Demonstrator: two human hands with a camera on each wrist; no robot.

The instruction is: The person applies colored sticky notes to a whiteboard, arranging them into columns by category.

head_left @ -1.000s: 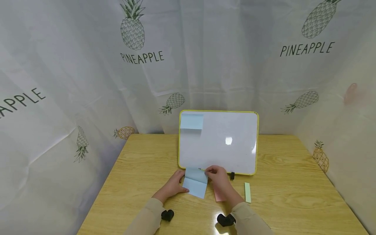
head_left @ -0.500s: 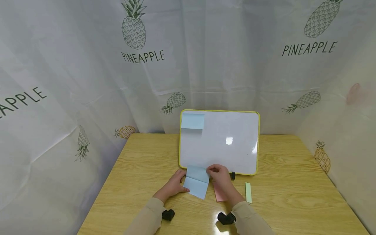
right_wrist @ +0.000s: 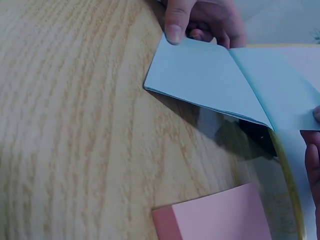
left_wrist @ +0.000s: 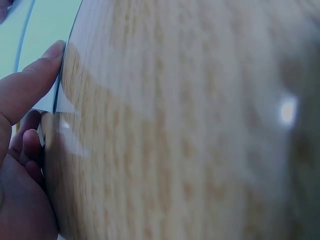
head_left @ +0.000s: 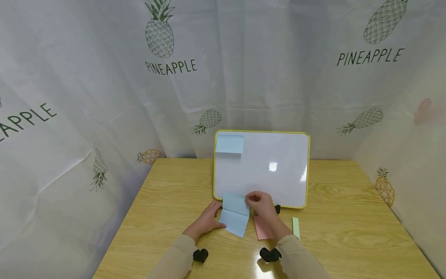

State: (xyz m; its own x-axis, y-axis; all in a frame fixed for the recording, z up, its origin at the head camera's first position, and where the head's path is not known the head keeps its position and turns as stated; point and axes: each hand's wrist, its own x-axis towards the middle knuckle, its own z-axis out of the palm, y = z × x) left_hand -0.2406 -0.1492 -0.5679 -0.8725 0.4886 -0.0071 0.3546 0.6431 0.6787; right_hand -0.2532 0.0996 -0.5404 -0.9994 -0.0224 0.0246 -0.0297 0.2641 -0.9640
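Note:
A pale blue sticky note pad [head_left: 234,223] is gripped along its left side by my left hand [head_left: 208,220], thumb on top and the other fingers under it. Its top sheet [head_left: 235,203] is folded back, bending at a crease toward the whiteboard [head_left: 268,170]. My right hand [head_left: 262,203] pinches the right edge of that sheet between thumb and fingertips. In the right wrist view, the pad [right_wrist: 200,75] tilts off the wooden surface and casts a shadow. The left wrist view shows my left thumb [left_wrist: 35,80] lying on the paper.
One blue sticky note [head_left: 230,144] is on the whiteboard's upper left. A pink note pad [head_left: 263,228] lies beneath my right forearm, with a narrow green strip [head_left: 295,226] to its right. A small black object [head_left: 277,209] sits at the board's lower edge.
My right hand has moved slightly up and away, and the pinched sheet stands a little higher from the pad. My left hand keeps its grip.

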